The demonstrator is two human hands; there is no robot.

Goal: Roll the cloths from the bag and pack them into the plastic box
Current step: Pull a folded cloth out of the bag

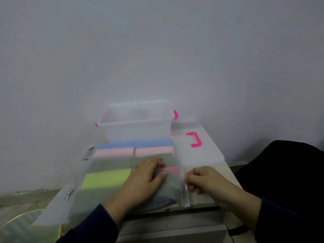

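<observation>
Frosted plastic makes the bag (112, 174) slippery, and it lies flat on the bench (175, 223) with the cloths (105, 179) still folded inside. The left hand (145, 178) rests flat and open on top, and the right hand (201, 179) has a closed grip, pinching the bag's edge. That edge could slip from the pinch, or the thin plastic could tear. Past both hands sits the plastic box (136, 121), open; its lid (196, 146) lies beyond the right hand.
</observation>
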